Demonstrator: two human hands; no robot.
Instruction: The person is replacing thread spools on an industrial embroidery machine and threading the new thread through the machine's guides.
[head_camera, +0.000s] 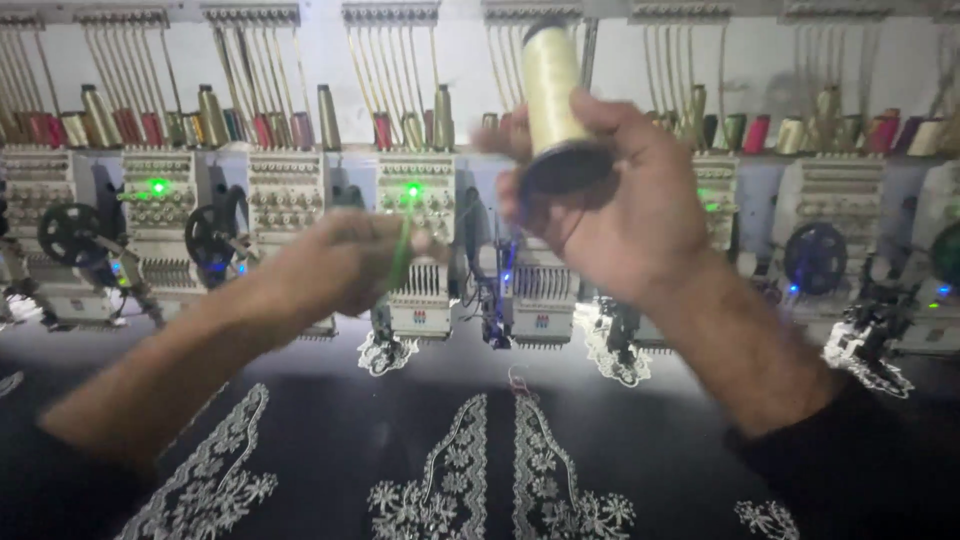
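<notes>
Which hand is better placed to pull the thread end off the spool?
Probably left. The left hand is free and looks pinched, blurred, below the pale thread spool; the right hand is busy gripping that spool.

Left hand (345, 262) motion-blurred; spool (553, 100) base hidden by fingers.

Right hand (625, 205) around a pale thread cone (553, 95), left hand (345, 262) pinched.

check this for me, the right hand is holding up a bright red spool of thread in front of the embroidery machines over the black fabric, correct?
Not quite: the spool of thread in the right hand is pale cream-yellow, not red. The head view shows it. The rest holds: it is raised before the embroidery machines, above the black fabric.
</notes>
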